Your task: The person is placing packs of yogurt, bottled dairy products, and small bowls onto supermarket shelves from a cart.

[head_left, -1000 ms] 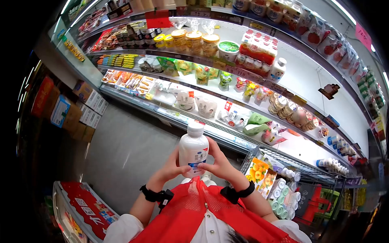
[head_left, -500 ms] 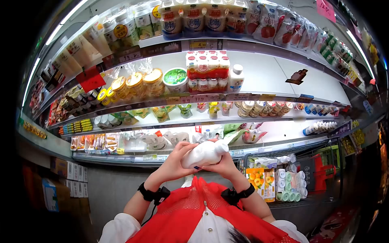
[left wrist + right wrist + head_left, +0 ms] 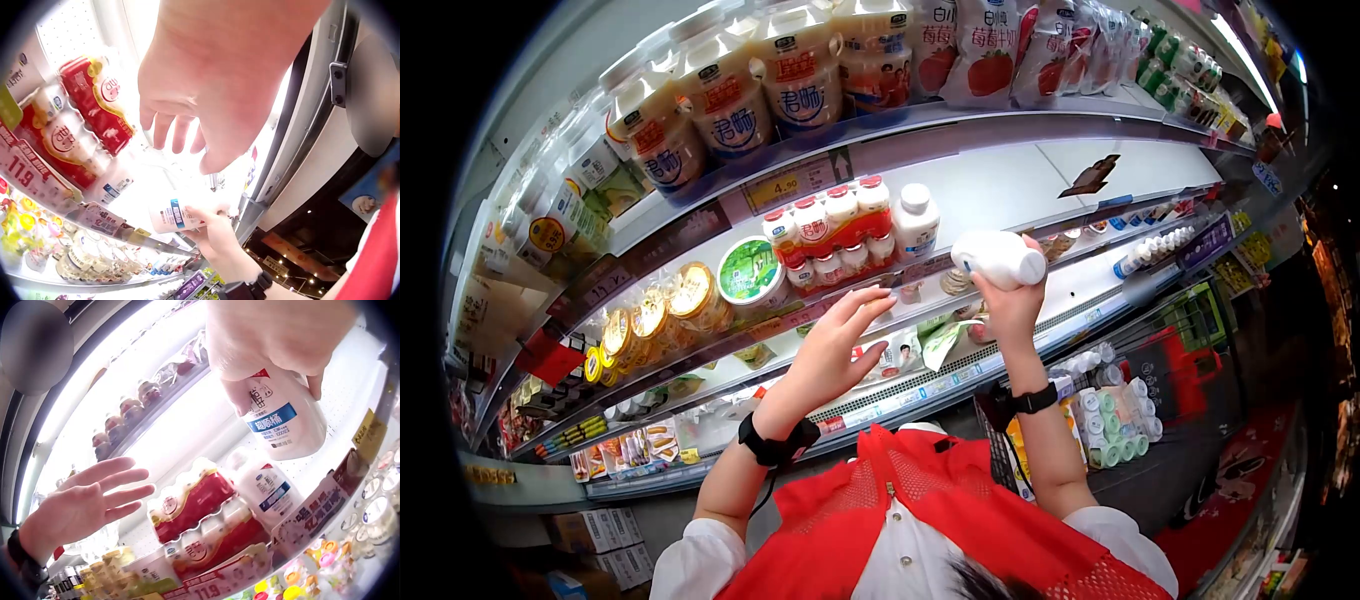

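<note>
A white yogurt bottle (image 3: 998,258) is in my right hand (image 3: 1012,305), tilted with its cap toward me, in front of the middle shelf. In the right wrist view my fingers grip the bottle (image 3: 284,422) near its top, above its blue-banded label. My left hand (image 3: 836,340) is raised with fingers spread and holds nothing, in front of the stacked red-and-white packs of small bottles (image 3: 830,232). A matching white bottle (image 3: 916,222) stands upright on the shelf, right beside those packs.
Left of the packs are a green-lidded tub (image 3: 752,270) and several yellow-lidded tubs (image 3: 692,293). Large bottles (image 3: 800,85) line the shelf above. A loaded shopping cart (image 3: 1190,385) stands at my right. A price strip (image 3: 315,509) runs along the shelf's front edge.
Both hands held the bottle before; the left has let go and is spread open. The right hand has carried the bottle up and to the right, toward the shelf. The view has moved closer.
</note>
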`<state>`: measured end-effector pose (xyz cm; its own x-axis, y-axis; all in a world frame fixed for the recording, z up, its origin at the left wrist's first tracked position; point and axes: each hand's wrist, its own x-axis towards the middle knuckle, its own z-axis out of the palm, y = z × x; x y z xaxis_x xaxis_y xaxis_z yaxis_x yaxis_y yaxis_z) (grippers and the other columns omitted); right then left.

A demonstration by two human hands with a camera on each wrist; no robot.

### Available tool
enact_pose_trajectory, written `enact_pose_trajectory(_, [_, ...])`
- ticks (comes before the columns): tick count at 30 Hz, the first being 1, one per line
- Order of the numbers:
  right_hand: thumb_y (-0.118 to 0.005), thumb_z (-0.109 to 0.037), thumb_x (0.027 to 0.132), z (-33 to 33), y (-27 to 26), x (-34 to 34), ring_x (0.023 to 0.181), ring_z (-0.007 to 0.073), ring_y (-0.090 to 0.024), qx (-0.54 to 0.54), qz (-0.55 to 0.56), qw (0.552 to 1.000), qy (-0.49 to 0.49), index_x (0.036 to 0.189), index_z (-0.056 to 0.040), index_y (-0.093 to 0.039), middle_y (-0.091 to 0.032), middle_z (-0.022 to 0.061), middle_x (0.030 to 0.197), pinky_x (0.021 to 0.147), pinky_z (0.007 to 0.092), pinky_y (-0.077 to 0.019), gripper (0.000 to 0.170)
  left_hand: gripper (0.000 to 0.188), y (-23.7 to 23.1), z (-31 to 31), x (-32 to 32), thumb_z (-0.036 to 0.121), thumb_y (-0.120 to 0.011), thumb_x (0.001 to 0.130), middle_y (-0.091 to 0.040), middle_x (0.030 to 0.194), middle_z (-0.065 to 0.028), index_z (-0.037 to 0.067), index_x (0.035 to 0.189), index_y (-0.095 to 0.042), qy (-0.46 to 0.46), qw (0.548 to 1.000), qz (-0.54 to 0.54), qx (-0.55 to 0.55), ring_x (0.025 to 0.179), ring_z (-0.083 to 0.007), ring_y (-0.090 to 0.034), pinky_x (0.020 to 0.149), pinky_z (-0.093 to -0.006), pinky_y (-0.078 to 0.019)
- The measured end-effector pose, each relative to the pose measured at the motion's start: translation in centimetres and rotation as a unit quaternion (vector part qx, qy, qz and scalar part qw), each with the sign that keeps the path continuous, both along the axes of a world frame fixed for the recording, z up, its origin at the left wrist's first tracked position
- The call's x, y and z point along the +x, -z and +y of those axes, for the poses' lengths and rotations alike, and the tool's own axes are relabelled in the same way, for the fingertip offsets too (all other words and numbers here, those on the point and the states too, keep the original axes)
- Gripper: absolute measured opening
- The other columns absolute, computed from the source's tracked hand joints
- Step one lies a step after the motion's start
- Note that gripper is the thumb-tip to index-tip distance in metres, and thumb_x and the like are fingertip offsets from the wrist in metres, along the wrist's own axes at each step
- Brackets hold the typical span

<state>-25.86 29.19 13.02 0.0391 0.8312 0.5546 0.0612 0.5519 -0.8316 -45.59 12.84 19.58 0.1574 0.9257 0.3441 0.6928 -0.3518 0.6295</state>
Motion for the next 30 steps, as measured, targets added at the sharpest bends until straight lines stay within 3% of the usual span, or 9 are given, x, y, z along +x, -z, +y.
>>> enact_pose_trajectory(3, [-0.079, -0.002, 0.053, 4.4, -1.5, -1.2, 0.103, 0.0279, -0.051, 0.035, -0.064, 0.997, 0.017, 0.114, -0.0037, -0.045, -0.048, 0.0122, 0.11, 0.087, 0.0356, -0.0438, 0.07, 0.051, -0.7, 3.7, 1.3, 0.008, -0.063, 0.071, -0.043, 0.127, -0.0149, 0.004, 0.12, -0.047, -0.035, 0.982, 0.152, 0.104, 0.12, -0.0315, -0.041, 0.099, -0.0399, -0.0348])
enact_pose_trajectory(4, [-0.08, -0.005, 0.052, 6.6, -2.0, -2.4, 0.102, 0.0277, -0.052, 0.008, -0.067, 0.997, -0.037, 0.113, -0.0034, -0.046, -0.048, 0.0121, 0.109, 0.086, 0.0351, -0.0438, 0.07, 0.051, -1.0, 5.5, 2.0, 0.01, -0.062, 0.072, -0.042, 0.128, -0.016, 0.003, 0.12, -0.047, -0.073, 0.966, 0.212, 0.127, 0.122, -0.032, -0.038, 0.1, -0.0396, -0.0335])
enact_pose_trajectory(9, [-0.08, -0.015, 0.053, 12.8, -1.2, -4.4, 0.091, 0.0282, -0.058, 0.029, -0.189, 0.976, -0.104, 0.101, 0.0013, -0.054, -0.058, 0.0145, 0.093, 0.079, 0.0367, -0.048, 0.057, 0.054, 0.3, 9.8, 3.7, 0.012, -0.063, 0.071, -0.038, 0.132, -0.016, 0.001, 0.121, -0.045, -0.126, 0.941, 0.297, 0.103, 0.125, -0.0318, -0.034, 0.101, -0.0384, -0.0328])
enact_pose_trajectory(10, [-0.08, -0.015, 0.053, 13.1, -1.8, -4.8, 0.091, 0.0282, -0.058, 0.02, -0.188, 0.976, -0.11, 0.101, 0.0013, -0.054, -0.058, 0.0145, 0.093, 0.079, 0.0367, -0.048, 0.057, 0.054, 0.6, 10.3, 3.9, 0.012, -0.063, 0.071, -0.038, 0.132, -0.016, 0.001, 0.121, -0.045, -0.127, 0.942, 0.297, 0.092, 0.125, -0.0318, -0.034, 0.101, -0.0384, -0.0328])
enact_pose_trajectory(12, [-0.079, -0.015, 0.054, 13.9, -2.8, -5.5, 0.086, 0.0299, -0.061, -0.095, -0.238, 0.93, -0.265, 0.101, 0.0016, -0.056, -0.061, 0.0172, 0.092, 0.075, 0.0364, -0.0491, 0.054, 0.054, 1.2, 10.8, 4.2, 0.011, -0.063, 0.071, -0.037, 0.134, -0.0161, 0.0, 0.121, -0.045, -0.122, 0.943, 0.301, 0.066, 0.125, -0.0317, -0.034, 0.101, -0.0369, -0.0331])
enact_pose_trajectory(21, [-0.074, -0.019, 0.064, 15.9, -0.3, -7.9, 0.088, 0.0269, -0.061, -0.047, -0.294, 0.869, -0.396, 0.105, -0.0008, -0.058, -0.063, 0.0153, 0.099, 0.076, 0.0337, -0.0472, 0.048, 0.051, 1.9, 10.5, 5.2, 0.007, -0.064, 0.069, -0.037, 0.134, -0.0144, 0.001, 0.116, -0.047, -0.153, 0.952, 0.256, 0.063, 0.125, -0.0316, -0.035, 0.097, -0.0369, -0.0374])
enact_pose_trajectory(23, [-0.069, -0.028, 0.073, 15.7, -1.3, -7.3, 0.092, 0.0235, -0.059, -0.196, -0.272, 0.801, -0.496, 0.105, -0.0019, -0.06, -0.063, 0.0118, 0.101, 0.081, 0.0331, -0.0447, 0.043, 0.05, 2.1, 10.3, 5.3, 0.005, -0.063, 0.068, -0.037, 0.134, -0.0138, 0.001, 0.116, -0.048, -0.155, 0.957, 0.238, 0.057, 0.125, -0.0318, -0.035, 0.096, -0.0372, -0.0387])
enact_pose_trajectory(27, [-0.056, -0.047, 0.081, 15.2, -1.1, -8.8, 0.105, 0.0212, -0.053, -0.278, -0.29, 0.753, -0.521, 0.107, -0.0032, -0.062, -0.06, 0.0121, 0.108, 0.092, 0.0305, -0.0363, 0.052, 0.048, 2.3, 10.2, 5.6, 0.004, -0.063, 0.068, -0.037, 0.134, -0.0136, 0.002, 0.114, -0.049, -0.162, 0.958, 0.227, 0.064, 0.126, -0.032, -0.033, 0.096, -0.0378, -0.0388])
enact_pose_trajectory(30, [-0.053, -0.041, 0.085, 13.9, -2.5, -9.5, 0.109, 0.0189, -0.049, -0.322, -0.319, 0.723, -0.522, 0.114, -0.0036, -0.058, -0.055, 0.0117, 0.118, 0.093, 0.0279, -0.0351, 0.048, 0.047, 2.3, 10.2, 5.9, 0.003, -0.062, 0.068, -0.036, 0.134, -0.0134, 0.002, 0.113, -0.05, -0.171, 0.958, 0.223, 0.06, 0.127, -0.0327, -0.032, 0.096, -0.0385, -0.0385])
